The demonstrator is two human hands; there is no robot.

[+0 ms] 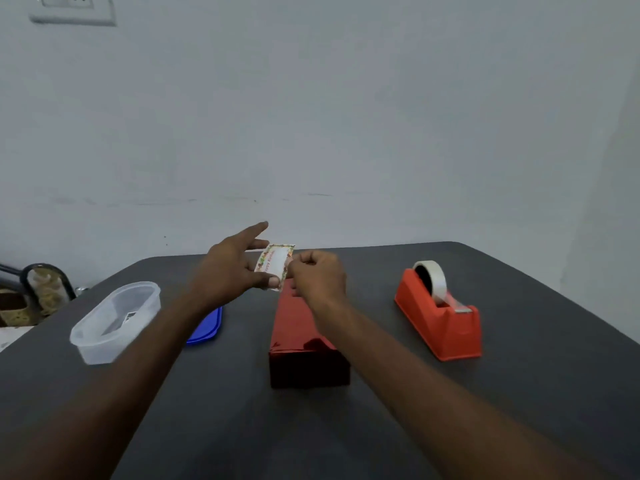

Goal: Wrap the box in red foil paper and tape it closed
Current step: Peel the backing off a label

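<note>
A long box wrapped in shiny red foil paper (301,344) lies on the dark table (519,393), its length running away from me. Above its far end I hold a small white greeting label (274,265) with a coloured floral border. My left hand (232,265) pinches the label's lower left edge between thumb and middle fingers, with the forefinger stretched out. My right hand (318,275) is closed on the label's right edge. A red tape dispenser (438,313) with a roll of pale tape stands to the right of the box.
A clear plastic tub (114,320) sits at the left, with a blue lid (206,323) beside it under my left forearm. A white wall rises just behind the table's far edge. Dark objects lie off the table at far left (34,289).
</note>
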